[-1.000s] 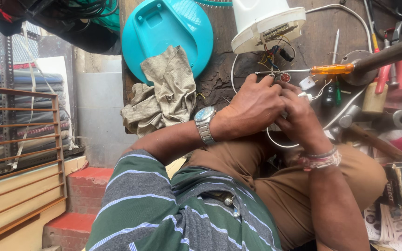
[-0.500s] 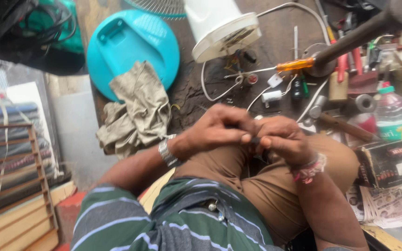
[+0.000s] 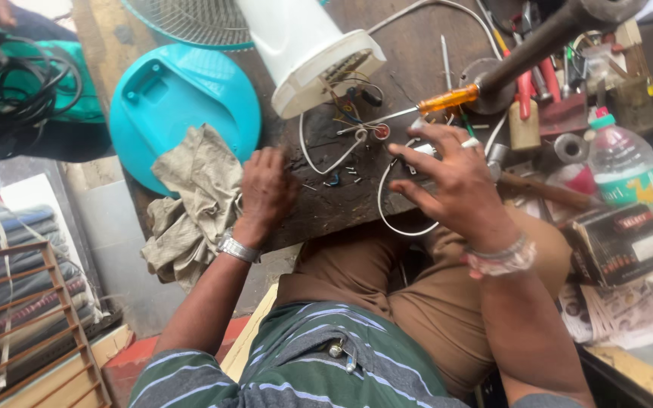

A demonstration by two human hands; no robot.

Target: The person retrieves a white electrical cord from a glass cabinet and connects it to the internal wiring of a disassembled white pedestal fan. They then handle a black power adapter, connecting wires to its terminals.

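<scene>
Hands, clasped together half a second ago, now apart. Left hand (image 3: pixel 266 189) loosely curled, empty, resting on bench beside cloth (image 3: pixel 190 200). Right hand (image 3: pixel 451 177) half open, fingers spread, apparently gripping small white part with white wire (image 3: pixel 387 215). Screwdriver (image 3: pixel 436 102) beyond right hand.

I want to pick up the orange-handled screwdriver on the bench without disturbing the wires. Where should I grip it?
Grip the orange handle, coming from above. The screwdriver lies nearly flat, its thin shaft pointing left toward the loose wires under the white fan housing. The handle end sits away from them, though close to the dark metal pipe.
</scene>
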